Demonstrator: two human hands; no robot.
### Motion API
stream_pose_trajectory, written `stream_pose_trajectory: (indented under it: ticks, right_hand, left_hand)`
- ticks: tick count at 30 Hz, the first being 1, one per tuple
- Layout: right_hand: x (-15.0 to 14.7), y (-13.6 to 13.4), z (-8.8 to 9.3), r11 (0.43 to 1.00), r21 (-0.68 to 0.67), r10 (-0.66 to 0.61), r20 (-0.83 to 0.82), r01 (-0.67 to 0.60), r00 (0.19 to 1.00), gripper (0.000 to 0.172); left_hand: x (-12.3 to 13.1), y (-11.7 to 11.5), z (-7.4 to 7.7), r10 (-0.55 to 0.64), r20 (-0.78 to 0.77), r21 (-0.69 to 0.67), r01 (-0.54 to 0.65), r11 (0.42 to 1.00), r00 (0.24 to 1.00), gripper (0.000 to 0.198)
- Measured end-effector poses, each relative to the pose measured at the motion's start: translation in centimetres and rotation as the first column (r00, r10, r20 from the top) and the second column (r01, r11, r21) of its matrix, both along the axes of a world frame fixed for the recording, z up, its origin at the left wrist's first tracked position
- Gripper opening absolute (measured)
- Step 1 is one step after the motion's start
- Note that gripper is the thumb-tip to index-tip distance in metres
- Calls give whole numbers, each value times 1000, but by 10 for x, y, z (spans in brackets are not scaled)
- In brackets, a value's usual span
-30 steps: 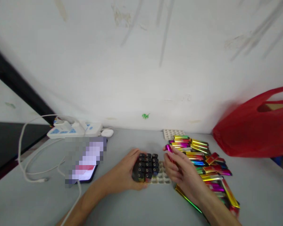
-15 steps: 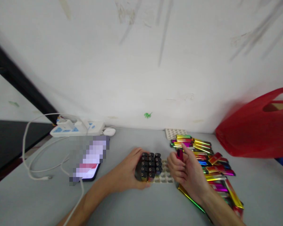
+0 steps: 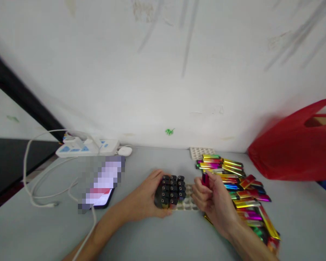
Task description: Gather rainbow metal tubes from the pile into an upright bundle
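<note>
A pale tray with rows of holes lies on the grey table, its left part filled with several upright black-topped lighters. My left hand curves around the left side of this block, thumb at the front and fingers behind. Just right of the tray, my right hand is closed on a dark magenta lighter, held upright between thumb and fingers. Beside and beyond that hand spreads a loose pile of shiny coloured lighters, partly hidden by the hand and forearm.
A second pale tray sits by the wall. At the right stands a red bag. On the left are a phone, a white power strip, a white charger case and a looping white cable.
The thumb of my right hand has lowered onto the magenta lighter, and the hand has shifted slightly left. My left hand stays around the block. The camera view has moved a little.
</note>
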State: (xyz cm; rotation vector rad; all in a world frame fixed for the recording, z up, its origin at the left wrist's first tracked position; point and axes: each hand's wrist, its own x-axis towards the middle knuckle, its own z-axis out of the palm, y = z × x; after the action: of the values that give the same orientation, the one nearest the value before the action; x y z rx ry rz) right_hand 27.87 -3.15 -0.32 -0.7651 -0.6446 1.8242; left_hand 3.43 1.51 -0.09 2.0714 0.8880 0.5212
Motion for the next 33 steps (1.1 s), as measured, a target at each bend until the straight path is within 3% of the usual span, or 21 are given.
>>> stream_pose_trajectory:
  ticks: [18,26,33]
  right_hand:
    - [-5,-1,3,1000,-11,-21,162,23,987,74]
    - [-6,-3,-1,993,-52,-85,265,102,961,68]
    - [-4,-3,-2,988,1,-146,329,154,933,66]
  left_hand:
    - [-1,1,1,6,4,-66,-6,998,1000,74]
    - [-1,0,0,3,0,-73,-3,997,1000,75]
    - [-1,1,1,-3,-1,-65,3,998,1000,75]
